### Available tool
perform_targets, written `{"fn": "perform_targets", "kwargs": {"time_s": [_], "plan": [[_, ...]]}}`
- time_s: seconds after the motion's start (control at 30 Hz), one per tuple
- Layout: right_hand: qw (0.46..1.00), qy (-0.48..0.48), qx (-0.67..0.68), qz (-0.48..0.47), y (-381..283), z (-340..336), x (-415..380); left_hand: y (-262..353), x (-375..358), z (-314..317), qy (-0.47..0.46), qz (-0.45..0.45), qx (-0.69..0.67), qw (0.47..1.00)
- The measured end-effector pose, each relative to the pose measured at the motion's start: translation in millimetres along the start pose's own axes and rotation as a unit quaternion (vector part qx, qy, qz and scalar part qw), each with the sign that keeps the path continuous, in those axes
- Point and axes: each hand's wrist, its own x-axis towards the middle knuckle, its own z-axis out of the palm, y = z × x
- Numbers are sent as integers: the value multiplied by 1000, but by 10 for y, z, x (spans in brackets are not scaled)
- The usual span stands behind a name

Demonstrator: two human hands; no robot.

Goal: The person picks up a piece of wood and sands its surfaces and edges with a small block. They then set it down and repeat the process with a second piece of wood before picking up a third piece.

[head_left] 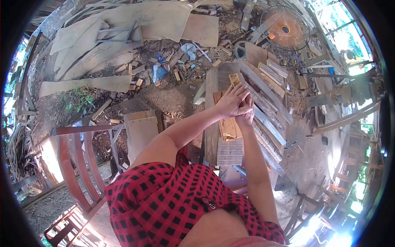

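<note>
My left hand (231, 101) lies over a yellowish wooden block (235, 78), its fingers curving across the near part. Close against it, my right hand (245, 114) is closed, and the left fingers partly cover it. What the right fingers grip is hidden. Below both hands is a light-brown board (229, 128), resting on a bench of thick grey timber (211, 140). The block's far end sticks out beyond my fingertips.
Long wooden strips (269, 119) are stacked right of the bench. A reddish wooden chair (76, 164) stands at left, near a pale wooden box (142, 131). Wood offcuts litter the ground ahead, with large sheets (144, 20) and a round fan guard (285, 29) farther off.
</note>
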Motion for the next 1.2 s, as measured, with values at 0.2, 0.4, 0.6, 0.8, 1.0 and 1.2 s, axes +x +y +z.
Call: {"fn": "perform_targets", "kwargs": {"time_s": [0.2, 0.4, 0.6, 0.8, 1.0, 1.2], "plan": [[998, 10, 54, 28, -175, -370, -535, 313, -345, 238, -21, 4, 65, 998], [994, 45, 82, 64, -490, -813, -1404, 907, -972, 386, -92, 37, -7, 995], [992, 0, 91, 91, -463, -672, -1192, 735, -814, 229, -82, 22, -7, 996], [998, 10, 53, 31, -292, -248, -79, -49, -139, 28, 16, 7, 11, 1000], [994, 60, 81, 39, -325, -244, 12, -17, -105, -53, 17, -4, -3, 1000], [997, 36, 55, 36, -521, -501, -965, 583, -764, 32, -40, 21, 68, 997]]}}
